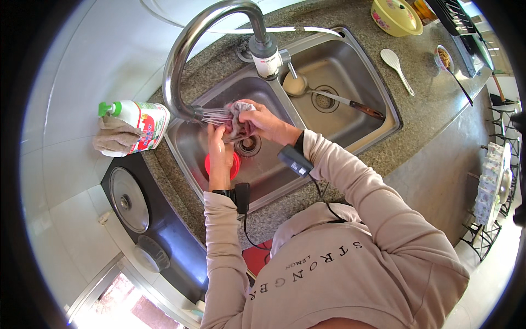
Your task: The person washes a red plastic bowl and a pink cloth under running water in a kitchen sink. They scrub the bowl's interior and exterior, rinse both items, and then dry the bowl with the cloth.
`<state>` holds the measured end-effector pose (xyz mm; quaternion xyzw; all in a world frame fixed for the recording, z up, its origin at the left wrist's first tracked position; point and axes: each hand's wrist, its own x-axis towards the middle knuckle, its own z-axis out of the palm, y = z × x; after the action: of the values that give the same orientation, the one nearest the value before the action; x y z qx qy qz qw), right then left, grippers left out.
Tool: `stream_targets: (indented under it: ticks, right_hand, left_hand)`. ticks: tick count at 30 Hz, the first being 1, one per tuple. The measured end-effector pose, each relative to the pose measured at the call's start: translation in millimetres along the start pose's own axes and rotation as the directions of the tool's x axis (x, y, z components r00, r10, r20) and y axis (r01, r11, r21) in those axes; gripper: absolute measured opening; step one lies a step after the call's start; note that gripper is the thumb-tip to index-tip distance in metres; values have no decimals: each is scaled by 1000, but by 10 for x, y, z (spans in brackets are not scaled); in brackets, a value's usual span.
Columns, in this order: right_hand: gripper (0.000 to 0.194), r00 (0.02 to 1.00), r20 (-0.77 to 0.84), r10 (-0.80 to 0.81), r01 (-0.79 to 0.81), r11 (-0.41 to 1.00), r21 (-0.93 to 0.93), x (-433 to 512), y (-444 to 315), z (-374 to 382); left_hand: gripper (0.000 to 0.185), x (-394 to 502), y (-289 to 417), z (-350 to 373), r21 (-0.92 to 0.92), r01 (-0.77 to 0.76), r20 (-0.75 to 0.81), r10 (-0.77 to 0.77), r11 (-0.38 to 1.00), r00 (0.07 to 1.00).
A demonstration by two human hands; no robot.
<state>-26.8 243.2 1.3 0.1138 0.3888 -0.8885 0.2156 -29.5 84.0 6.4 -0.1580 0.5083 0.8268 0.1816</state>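
Under the running stream of the curved metal faucet (pixel 176 74), a wet greyish cloth (pixel 240 127) is bunched between my hands. My right hand (pixel 265 121) grips the cloth from the right. From the left, my left hand (pixel 220 142) holds its lower part, with water on the fingers and wrist. Both hands are over the left basin of the steel sink (pixel 267 164), close to its drain (pixel 248 144). Below my left wrist sits a red plastic container (pixel 235 166), partly covered by the hand.
In the right basin lies a ladle (pixel 333 98). A pump bottle (pixel 152 127) with a brown cloth (pixel 117 135) on it stands left. On the counter are a white rice paddle (pixel 396 70), a small bowl (pixel 444 59) and a yellow lidded pot (pixel 396 18). A pot lid (pixel 129 199) lies lower left.
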Motion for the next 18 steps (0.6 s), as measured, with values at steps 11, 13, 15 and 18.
stream_targets:
  ticks: [11, 13, 15, 18]
  right_hand:
    - [25, 632, 226, -742, 490, 156, -858, -78, 211, 576]
    - [22, 660, 197, -725, 484, 209, -850, 65, 182, 527]
    - [25, 742, -18, -670, 346, 407, -845, 218, 124, 468]
    - [32, 863, -251, -438, 123, 664, -738, 374, -51, 314]
  left_hand:
    - [38, -30, -161, -207, -240, 138, 139, -106, 961, 985]
    - [33, -33, -153, -102, -226, 159, -102, -186, 961, 977]
    - [29, -57, -129, 2, -115, 24, -187, -46, 993, 981]
    - [27, -51, -77, 125, -37, -77, -312, 62, 996, 948]
